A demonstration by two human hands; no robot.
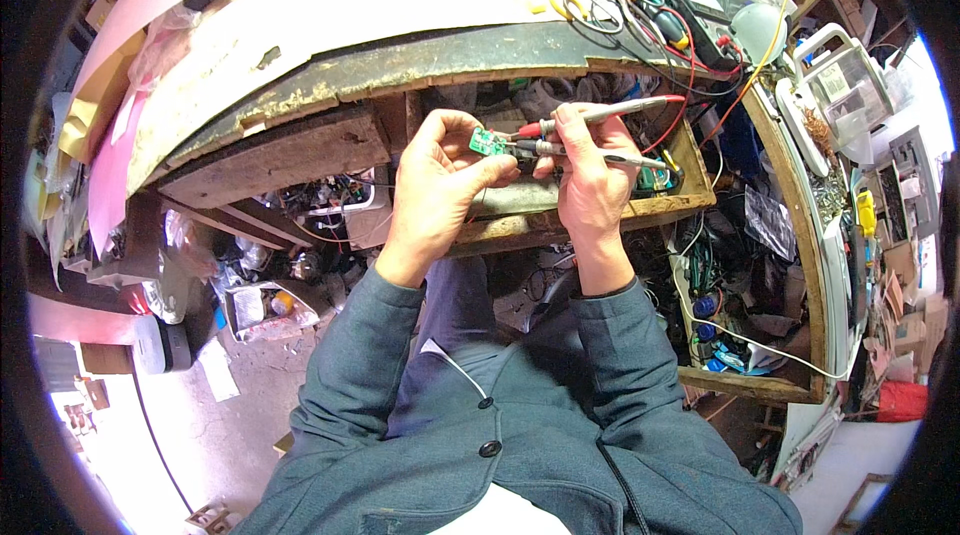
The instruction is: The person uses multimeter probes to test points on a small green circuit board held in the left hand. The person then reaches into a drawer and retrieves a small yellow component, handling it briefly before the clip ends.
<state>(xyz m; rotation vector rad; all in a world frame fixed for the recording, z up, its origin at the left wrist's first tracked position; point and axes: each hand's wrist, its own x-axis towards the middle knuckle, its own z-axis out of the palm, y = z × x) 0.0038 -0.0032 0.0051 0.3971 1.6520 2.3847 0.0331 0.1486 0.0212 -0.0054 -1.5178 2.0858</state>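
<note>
In the middle of the view, my left hand [441, 175] is closed on a small green circuit board [487, 142] by its edges. My right hand [587, 175] grips two test probes, one with a red body [640, 105] and a darker one [625, 158] below it. Their front ends meet at or very near the board's right side; exact contact is too small to tell. Both hands are over an open wooden drawer [660, 202] full of parts. Red and black leads run up to a dark meter-like device [690, 30] at the back right of the bench.
A worn bench top [340, 15] with pink sheets [115, 85] spans the back. Cluttered wooden compartments [810, 285] with cables and a clear plastic container [840, 85] are at the right. A cardboard box of oddments [270, 307] lies on the floor [200, 415] at left.
</note>
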